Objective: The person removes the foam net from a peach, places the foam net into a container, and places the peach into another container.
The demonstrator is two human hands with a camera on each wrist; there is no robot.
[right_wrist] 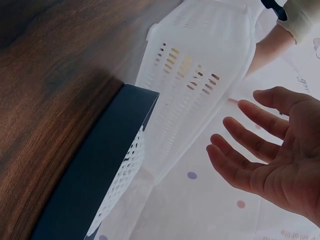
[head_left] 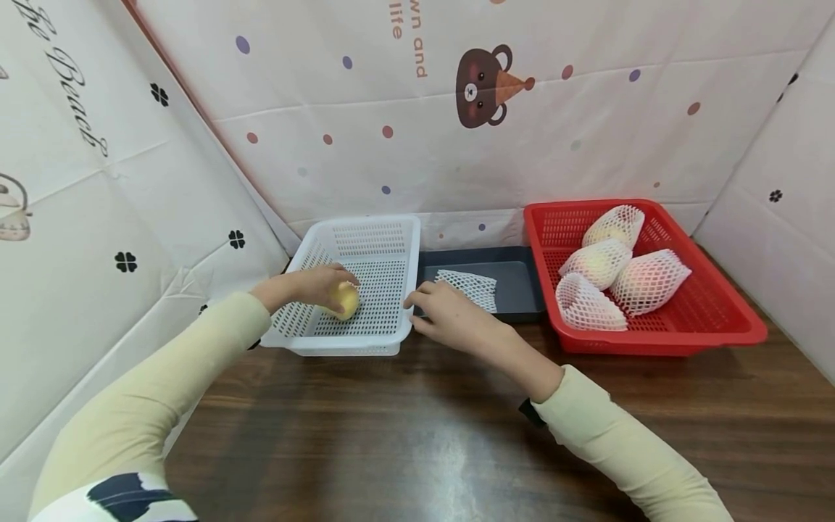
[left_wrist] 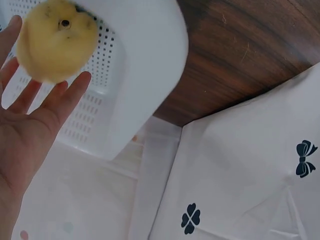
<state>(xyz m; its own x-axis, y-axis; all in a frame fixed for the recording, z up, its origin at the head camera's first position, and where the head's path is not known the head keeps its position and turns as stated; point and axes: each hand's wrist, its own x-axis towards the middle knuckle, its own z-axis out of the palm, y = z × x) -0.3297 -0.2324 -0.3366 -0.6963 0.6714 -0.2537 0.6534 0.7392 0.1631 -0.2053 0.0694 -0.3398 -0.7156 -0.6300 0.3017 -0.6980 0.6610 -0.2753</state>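
Observation:
A yellow apple-like fruit (head_left: 348,301) with a dark dimple sits in the white basket (head_left: 352,341). My left hand (head_left: 320,284) reaches over the basket's left side, its spread fingers and thumb about the fruit. In the left wrist view, the fingertips lie right at the edge of the fruit (left_wrist: 57,42), fingers loosely extended. By the basket's right rim is my right hand (head_left: 450,315), its fingers parted and slightly bent with nothing in them. A white foam net (head_left: 479,290) lies in the dark grey tray (head_left: 515,279), just beyond that hand.
On the right stands a red basket (head_left: 691,337) with several net-wrapped fruits (head_left: 596,262) and a foam net (head_left: 587,303) at its near left. The tray sits between both baskets on a brown wooden table (head_left: 391,413). Printed white cloth (head_left: 313,116) hangs behind and at the sides.

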